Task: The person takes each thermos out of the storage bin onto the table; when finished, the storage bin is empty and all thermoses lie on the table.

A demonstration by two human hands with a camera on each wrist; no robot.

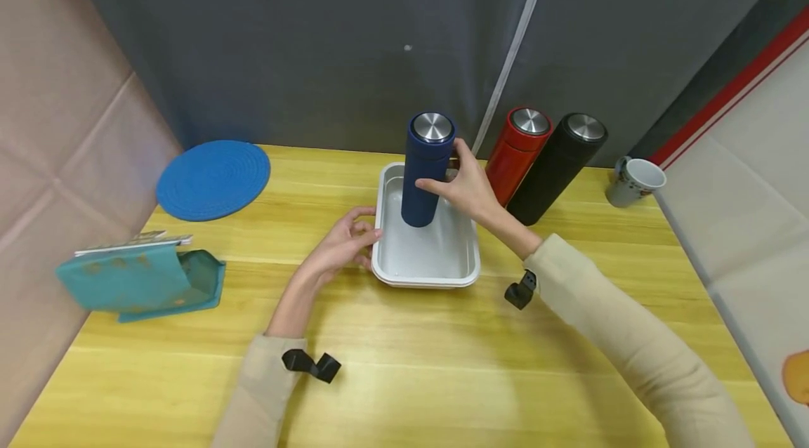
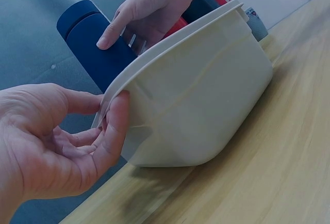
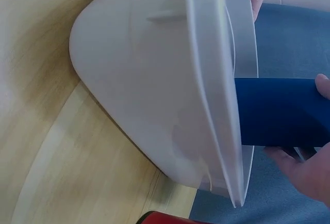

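A dark blue thermos flask (image 1: pixel 421 185) with a steel-topped lid stands upright within the white plastic tub (image 1: pixel 436 272). My right hand (image 1: pixel 469 185) grips the flask by its upper body, thumb across the front and fingers round the far side. At the tub's left side, my left hand (image 1: pixel 346 241) pinches the rim between thumb and fingers, as the left wrist view shows with the hand (image 2: pixel 56 141) at the tub's edge. The lower part of the flask (image 3: pixel 283 111) is hidden behind the tub wall in the right wrist view.
Right of the tub stand a red flask (image 1: pixel 513 160) and a black flask (image 1: pixel 556 170). A patterned mug (image 1: pixel 634 181) is farther right. On the left lie a round blue mat (image 1: pixel 213 180) and a teal box-like holder (image 1: pixel 139 279). A grey partition (image 1: pixel 303 48) rises behind the table.
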